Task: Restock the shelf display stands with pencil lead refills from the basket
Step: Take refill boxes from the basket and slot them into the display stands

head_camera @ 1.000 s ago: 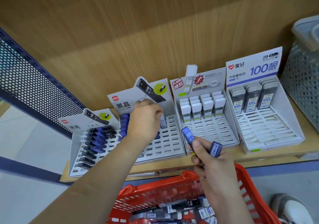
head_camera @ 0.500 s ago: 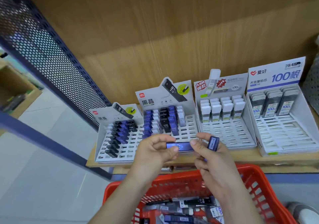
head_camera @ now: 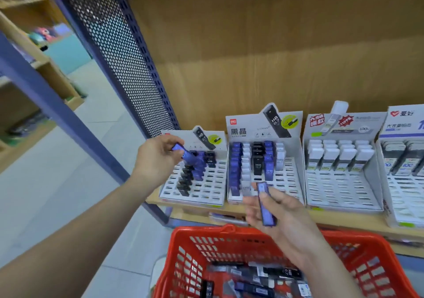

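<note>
Two bare hands on screen, and bare arms behind them. The left hand [head_camera: 158, 160], up and to the left of the red basket [head_camera: 179, 235], shows us its back and knuckles, with the wrist uncovered. Following it back, the left forearm [head_camera: 80, 233] is bare along its whole length, right out to the picture's edge left of the basket. Now the right hand [head_camera: 282, 215], just above the basket's far rim: its thumb faces us, the nail short and plain. The right forearm [head_camera: 321, 268] crosses over the basket and is bare too, from the wrist down to the bottom edge of the picture.
</note>
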Action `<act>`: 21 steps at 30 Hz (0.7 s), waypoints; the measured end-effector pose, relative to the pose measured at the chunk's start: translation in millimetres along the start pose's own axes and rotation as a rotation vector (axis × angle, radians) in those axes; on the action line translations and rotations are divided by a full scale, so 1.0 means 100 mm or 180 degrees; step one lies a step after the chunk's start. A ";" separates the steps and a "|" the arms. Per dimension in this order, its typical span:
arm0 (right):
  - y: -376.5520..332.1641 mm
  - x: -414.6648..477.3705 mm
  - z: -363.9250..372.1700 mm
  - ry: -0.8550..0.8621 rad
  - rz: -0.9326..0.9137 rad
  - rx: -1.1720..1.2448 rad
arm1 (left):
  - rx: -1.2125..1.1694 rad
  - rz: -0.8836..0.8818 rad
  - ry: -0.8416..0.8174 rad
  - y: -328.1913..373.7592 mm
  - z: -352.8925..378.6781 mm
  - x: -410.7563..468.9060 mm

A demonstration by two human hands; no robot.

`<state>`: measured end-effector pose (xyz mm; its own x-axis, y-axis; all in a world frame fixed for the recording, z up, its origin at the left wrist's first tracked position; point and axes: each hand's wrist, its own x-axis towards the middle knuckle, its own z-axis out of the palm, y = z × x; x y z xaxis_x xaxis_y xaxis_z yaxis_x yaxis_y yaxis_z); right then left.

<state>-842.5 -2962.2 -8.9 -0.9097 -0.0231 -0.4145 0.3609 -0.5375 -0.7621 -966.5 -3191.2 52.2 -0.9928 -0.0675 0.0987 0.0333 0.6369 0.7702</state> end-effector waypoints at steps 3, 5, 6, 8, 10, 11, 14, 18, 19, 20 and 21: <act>0.14 0.09 0.08 0.0260 -0.0109 -0.0899 | 0.0442 0.0216 -0.0032 -0.17 -0.05 0.12; 0.24 0.16 0.13 0.0308 -0.0120 -0.1534 | 0.0696 0.0357 -0.0067 -0.25 -0.07 0.20; 0.28 0.19 0.14 0.0287 -0.0094 -0.1738 | 0.0806 0.0412 -0.0084 -0.28 -0.10 0.24; 0.36 0.25 0.21 0.0178 -0.0077 -0.1939 | 0.1011 0.0495 -0.0122 -0.37 -0.14 0.34; 0.42 0.31 0.32 0.0046 -0.0118 -0.2071 | 0.1273 0.0536 -0.0165 -0.47 -0.16 0.45; 0.45 0.34 0.38 0.0022 -0.0157 -0.2046 | 0.1389 0.0547 -0.0201 -0.51 -0.15 0.50; 0.51 0.45 0.53 0.0124 -0.0128 -0.1871 | 0.1603 0.0575 -0.0276 -0.63 -0.09 0.63; 0.57 0.60 0.65 0.0259 -0.0193 -0.1815 | 0.1705 0.0671 -0.0376 -0.78 -0.04 0.74; 0.58 0.63 0.67 0.0286 -0.0222 -0.1821 | 0.1744 0.0709 -0.0427 -0.80 -0.05 0.77; 0.60 0.66 0.69 0.0310 -0.0252 -0.1850 | 0.1785 0.0754 -0.0471 -0.83 -0.06 0.81; 0.61 0.69 0.70 0.0323 -0.0281 -0.1885 | 0.1820 0.0802 -0.0486 -0.85 -0.06 0.84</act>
<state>-897.6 -3055.9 -48.8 -0.9279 0.0963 -0.3603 0.3643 0.0274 -0.9309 -1051.7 -3256.0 -1.0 -0.9691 0.2208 0.1095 0.2430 0.9307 0.2733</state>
